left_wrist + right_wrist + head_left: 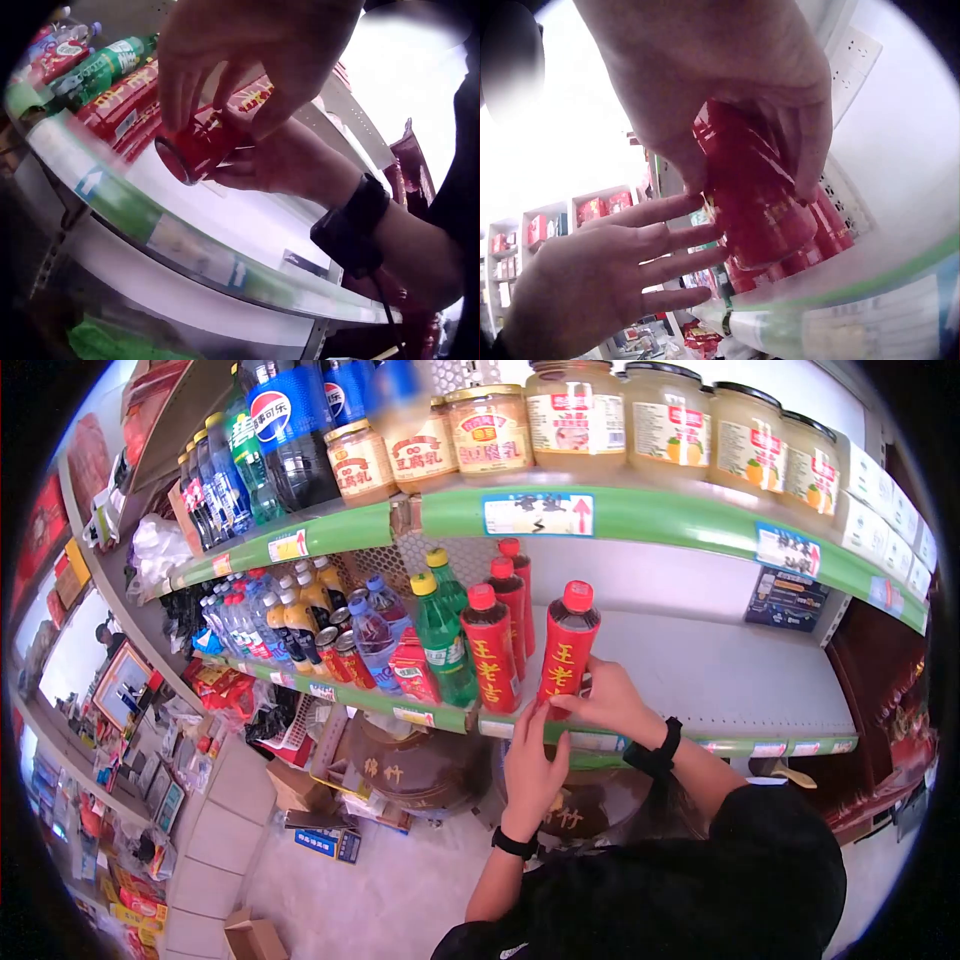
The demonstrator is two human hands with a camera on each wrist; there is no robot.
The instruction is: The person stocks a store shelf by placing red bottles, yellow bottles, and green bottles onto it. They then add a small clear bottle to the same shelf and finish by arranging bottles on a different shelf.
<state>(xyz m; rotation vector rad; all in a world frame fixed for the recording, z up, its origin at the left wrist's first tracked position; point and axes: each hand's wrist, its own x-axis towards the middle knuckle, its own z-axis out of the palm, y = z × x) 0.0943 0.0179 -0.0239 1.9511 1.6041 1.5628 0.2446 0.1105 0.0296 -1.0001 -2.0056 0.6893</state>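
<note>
A red bottle with yellow characters is upright at the shelf's front edge, gripped low down by my right hand, thumb on one side and fingers on the other. My left hand touches its lower front with nearly straight fingertips. In the left wrist view the bottle's base shows tilted above the shelf edge. The right wrist view has the left hand with spread fingers beside the bottle. Several like red bottles stand just left of it.
Green bottles, a red carton and other drinks line the shelf's left part. The upper shelf carries jars and large cola bottles. Brown jars stand below; boxes lie on the floor.
</note>
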